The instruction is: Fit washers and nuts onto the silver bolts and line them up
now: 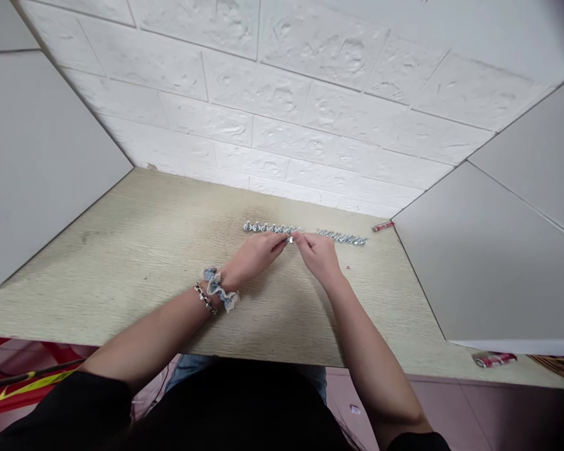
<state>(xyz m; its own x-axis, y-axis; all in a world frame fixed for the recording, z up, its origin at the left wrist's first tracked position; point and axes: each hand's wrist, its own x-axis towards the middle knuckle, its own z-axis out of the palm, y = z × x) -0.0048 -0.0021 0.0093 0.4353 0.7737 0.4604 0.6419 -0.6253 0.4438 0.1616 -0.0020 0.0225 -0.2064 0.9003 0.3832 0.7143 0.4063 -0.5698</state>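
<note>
My left hand and my right hand meet above the table, thumbs and fingers closed in a pinch. Between their fingertips is a small silver bolt, mostly hidden by the fingers. Just behind my left hand, several silver bolts stand upright in a row, with wide flat bases. A second row of silver bolts lies on its side just beyond and to the right of my right hand. Part of each row is covered by my hands.
The pale wooden table ends at a white brick-pattern wall. Grey panels close in on both sides. A red-and-silver cylinder lies at the back right corner, and another red cylinder near the front right edge.
</note>
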